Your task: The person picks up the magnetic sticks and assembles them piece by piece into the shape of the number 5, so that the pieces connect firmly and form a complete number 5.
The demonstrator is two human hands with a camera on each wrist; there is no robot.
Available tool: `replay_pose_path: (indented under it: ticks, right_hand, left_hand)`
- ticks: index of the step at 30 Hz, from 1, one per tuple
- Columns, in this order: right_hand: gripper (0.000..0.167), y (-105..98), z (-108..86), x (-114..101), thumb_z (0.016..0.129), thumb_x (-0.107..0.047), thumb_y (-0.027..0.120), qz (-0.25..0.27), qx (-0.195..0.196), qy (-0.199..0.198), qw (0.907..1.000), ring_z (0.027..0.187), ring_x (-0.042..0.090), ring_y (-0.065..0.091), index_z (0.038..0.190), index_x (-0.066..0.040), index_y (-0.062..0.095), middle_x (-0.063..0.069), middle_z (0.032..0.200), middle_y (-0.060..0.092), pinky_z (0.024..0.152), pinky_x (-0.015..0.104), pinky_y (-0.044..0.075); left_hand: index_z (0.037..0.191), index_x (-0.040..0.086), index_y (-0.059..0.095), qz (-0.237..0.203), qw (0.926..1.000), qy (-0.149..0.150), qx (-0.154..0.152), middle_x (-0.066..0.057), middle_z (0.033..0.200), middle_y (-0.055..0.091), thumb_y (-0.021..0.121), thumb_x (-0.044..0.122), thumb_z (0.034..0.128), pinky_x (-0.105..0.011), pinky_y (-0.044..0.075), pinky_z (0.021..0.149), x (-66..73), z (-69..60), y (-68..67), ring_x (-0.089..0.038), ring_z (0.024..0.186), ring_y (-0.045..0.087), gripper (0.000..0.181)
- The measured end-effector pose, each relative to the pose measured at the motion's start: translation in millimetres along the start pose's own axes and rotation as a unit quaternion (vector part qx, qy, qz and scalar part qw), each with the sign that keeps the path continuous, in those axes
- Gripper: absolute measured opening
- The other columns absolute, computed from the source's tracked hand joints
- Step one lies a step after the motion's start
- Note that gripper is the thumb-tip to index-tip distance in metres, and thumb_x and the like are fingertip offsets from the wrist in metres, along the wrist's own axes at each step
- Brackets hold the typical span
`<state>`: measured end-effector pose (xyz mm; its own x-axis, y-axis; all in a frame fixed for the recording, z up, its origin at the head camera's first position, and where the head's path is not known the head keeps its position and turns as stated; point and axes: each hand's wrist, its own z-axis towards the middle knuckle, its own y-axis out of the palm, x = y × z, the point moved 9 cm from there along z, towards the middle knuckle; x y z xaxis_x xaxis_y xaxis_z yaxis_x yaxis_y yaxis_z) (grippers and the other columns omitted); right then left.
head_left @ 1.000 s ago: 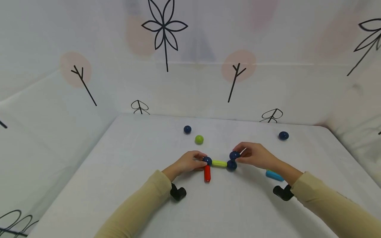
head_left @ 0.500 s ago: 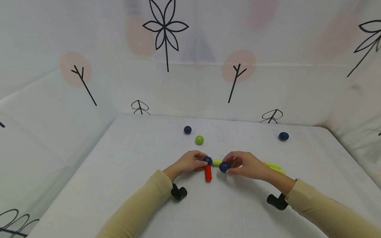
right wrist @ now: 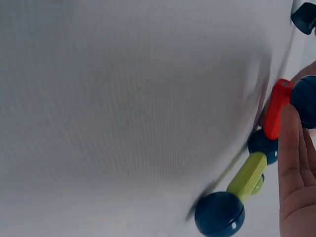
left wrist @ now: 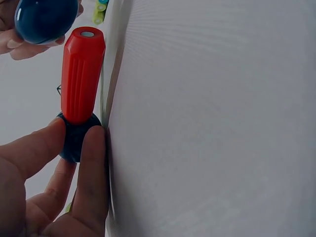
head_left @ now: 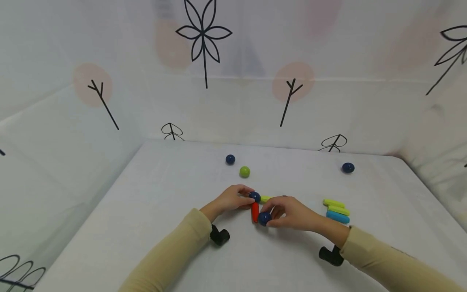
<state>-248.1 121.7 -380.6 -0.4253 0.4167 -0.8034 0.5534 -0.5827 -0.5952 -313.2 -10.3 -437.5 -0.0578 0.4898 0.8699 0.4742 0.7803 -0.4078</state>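
In the head view, my left hand [head_left: 233,198] pinches a dark blue ball [left wrist: 72,143] between thumb and fingers. A red rod [left wrist: 81,76] sticks out from that ball toward me. Joined to the same ball is a yellow-green rod [right wrist: 248,176], with another dark blue ball [right wrist: 219,215] at its far end. My right hand [head_left: 293,213] holds a separate dark blue ball [head_left: 264,219] in its fingertips, close beside the red rod's free end. Whether this ball touches the rod, I cannot tell. From the head, the right hand partly covers the yellow-green rod.
Farther back lie a loose dark blue ball [head_left: 230,159] and a green ball [head_left: 245,171]. Another blue ball [head_left: 348,168] sits at the back right. To the right, two yellow-green rods [head_left: 338,210] lie alongside a light blue rod [head_left: 337,217]. Patterned cloth [head_left: 237,109] hangs behind the table.
My right hand has carried its blue ball from beside the yellow-green rod's end ball leftward and nearer to me, toward the red rod's end. The left hand keeps its place.
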Motion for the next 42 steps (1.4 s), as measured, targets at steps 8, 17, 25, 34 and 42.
replay_pose_path:
  ticks: [8, 17, 25, 34, 42]
  right_hand:
    - [0.026, 17, 3.8, -4, 0.086, -0.007, 0.077, 0.019, -0.029, -0.016, 0.9993, 0.088, 0.011, 0.066, 0.11, -0.005, 0.066, 0.002, 0.104, 0.066, 0.078, 0.026, 0.056]
    - [0.029, 24, 5.4, 2, 0.083, -0.005, 0.079, 0.005, -0.037, 0.001, 0.9993, 0.087, 0.01, 0.064, 0.108, -0.006, 0.066, 0.001, 0.105, 0.064, 0.076, 0.026, 0.056]
    - [0.028, 28, 7.7, 1, 0.083, -0.003, 0.078, 0.007, -0.041, -0.003, 0.9991, 0.088, 0.009, 0.065, 0.109, -0.005, 0.066, 0.002, 0.106, 0.065, 0.076, 0.025, 0.056]
    - [0.026, 9, -3.6, 3, 0.087, -0.005, 0.076, -0.007, -0.005, 0.009, 0.9999, 0.086, 0.01, 0.066, 0.111, -0.004, 0.066, 0.005, 0.1, 0.066, 0.078, 0.023, 0.055]
    - [0.026, -10, -20.6, 12, 0.088, -0.007, 0.075, -0.025, 0.03, 0.019, 0.9991, 0.085, 0.01, 0.065, 0.111, -0.002, 0.065, 0.006, 0.098, 0.067, 0.078, 0.025, 0.056]
  left_hand:
    - [0.129, 0.004, 0.062, -0.048, 0.9987, -0.011, -0.009, -0.013, 0.119, 0.061, 0.07, 0.011, 0.0937, -0.028, 0.058, 0.077, -1.5, 1.1, 3.1, -0.017, 0.085, 0.067, 0.037]
    - [0.13, 0.001, 0.059, -0.095, 0.9951, -0.018, -0.024, -0.014, 0.118, 0.059, 0.067, 0.004, 0.0947, -0.029, 0.059, 0.073, -1.1, -0.3, 7.4, -0.016, 0.078, 0.068, 0.036]
    - [0.133, 0.0, 0.056, -0.118, 0.9921, -0.017, -0.037, -0.017, 0.122, 0.058, 0.064, 0.003, 0.0965, -0.032, 0.059, 0.074, -2.5, 0.1, 11.1, -0.02, 0.083, 0.07, 0.037]
    - [0.133, 0.001, 0.056, -0.119, 0.9922, -0.021, -0.031, -0.016, 0.122, 0.058, 0.064, 0.005, 0.0967, -0.033, 0.059, 0.075, -0.5, -0.6, 11.5, -0.021, 0.084, 0.069, 0.037]
    - [0.133, 0.0, 0.055, -0.121, 0.9919, -0.025, -0.032, -0.017, 0.121, 0.057, 0.064, 0.003, 0.0961, -0.033, 0.059, 0.076, -0.1, -2.1, 11.5, -0.02, 0.085, 0.068, 0.038]
